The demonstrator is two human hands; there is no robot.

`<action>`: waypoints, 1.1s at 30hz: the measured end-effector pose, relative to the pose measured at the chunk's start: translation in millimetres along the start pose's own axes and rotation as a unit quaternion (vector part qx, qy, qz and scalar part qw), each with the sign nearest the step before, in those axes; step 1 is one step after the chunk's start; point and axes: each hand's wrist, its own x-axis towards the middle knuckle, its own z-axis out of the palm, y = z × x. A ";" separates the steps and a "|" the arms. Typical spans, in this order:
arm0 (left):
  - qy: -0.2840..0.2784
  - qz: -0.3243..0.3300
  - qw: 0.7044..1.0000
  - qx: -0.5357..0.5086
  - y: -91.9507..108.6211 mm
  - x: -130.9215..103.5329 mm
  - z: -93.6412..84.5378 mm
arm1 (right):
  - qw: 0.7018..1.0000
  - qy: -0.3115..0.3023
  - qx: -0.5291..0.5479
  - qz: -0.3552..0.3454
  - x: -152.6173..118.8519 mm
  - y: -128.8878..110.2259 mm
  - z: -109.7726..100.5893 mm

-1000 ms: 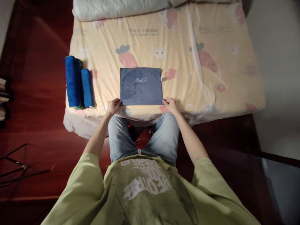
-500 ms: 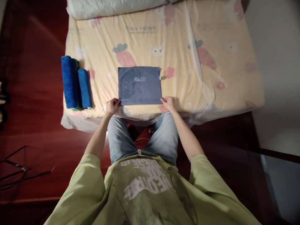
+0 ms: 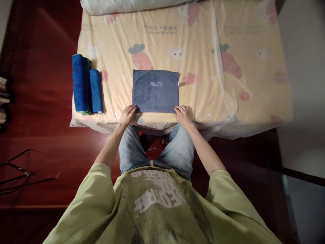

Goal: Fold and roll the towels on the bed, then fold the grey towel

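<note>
A grey-blue towel (image 3: 155, 96) lies flat as a rectangle near the front edge of the bed, its small white lettering upside down to me. At its near left corner, my left hand (image 3: 128, 115) has its fingers closed on the edge. My right hand (image 3: 183, 115) pinches the near right corner in the same way. The thumbs are mostly hidden from above. A small white tag (image 3: 178, 82) sticks out at the towel's right side.
Two rolled blue towels, a larger roll (image 3: 80, 84) and a smaller roll (image 3: 95, 91), lie side by side at the bed's left end. A pale rolled quilt (image 3: 132, 6) runs along the far side of the yellow bed sheet (image 3: 203, 98). A black metal stand (image 3: 24, 174) is on the floor at left.
The view has shifted slightly, moving the bed to the right in the picture. Both hands stay at the towel's near corners, with the fingers now lying more over the edge.
</note>
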 end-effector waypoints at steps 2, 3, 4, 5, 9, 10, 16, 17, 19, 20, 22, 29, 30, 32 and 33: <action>0.002 0.001 1.000 -0.013 -1.7 -4.1 -0.2 | 1.000 -0.008 -0.002 -0.020 -4.2 3.2 -0.3; 0.004 0.000 1.000 -0.016 -2.0 -5.7 0.0 | 1.000 0.000 0.001 -0.021 -5.4 4.4 -0.4; 0.004 -0.002 1.000 -0.016 -1.9 -6.7 0.6 | 1.000 0.007 0.006 -0.021 -6.1 5.0 -0.5; 0.005 -0.008 1.000 -0.014 -1.3 -6.7 1.4 | 1.000 0.011 0.010 -0.020 -5.9 5.0 -0.7; 0.006 -0.047 0.999 0.019 4.8 4.9 4.1 | 1.000 0.001 0.000 -0.012 3.3 1.5 -2.3; 0.001 -0.053 0.998 0.030 6.7 9.5 3.2 | 1.000 -0.005 -0.010 -0.009 7.1 0.4 -2.9; -0.037 -0.032 0.997 0.066 13.3 8.8 -18.8 | 0.998 -0.020 -0.063 -0.025 6.7 -3.4 -11.3; -0.040 -0.022 0.997 0.064 13.5 2.0 -22.0 | 0.997 -0.019 -0.064 -0.036 0.2 -4.5 -13.0; -0.050 -0.005 0.997 0.055 13.9 -13.8 -24.4 | 0.996 -0.030 -0.062 -0.050 -15.8 -7.9 -15.3; -0.055 0.000 0.997 0.049 14.2 -21.4 -23.5 | 0.996 -0.039 -0.058 -0.050 -23.9 -9.8 -15.6; -0.052 0.002 0.998 0.030 15.4 -33.5 -19.1 | 0.997 -0.050 -0.044 -0.040 -37.1 -13.1 -14.6; 0.026 -0.068 0.994 -0.077 16.4 -28.3 -14.8 | 0.997 -0.006 0.073 0.017 -35.1 1.6 -9.9; 0.033 -0.082 0.992 -0.090 15.5 -22.9 -16.8 | 0.995 0.005 0.090 0.032 -30.8 5.6 -10.7; 0.044 -0.120 0.986 -0.107 13.3 -10.1 -20.8 | 0.990 0.022 0.121 0.071 -21.5 12.3 -12.5; 0.046 -0.144 0.982 -0.111 12.2 -3.3 -22.4 | 0.986 0.026 0.135 0.091 -16.8 15.0 -13.0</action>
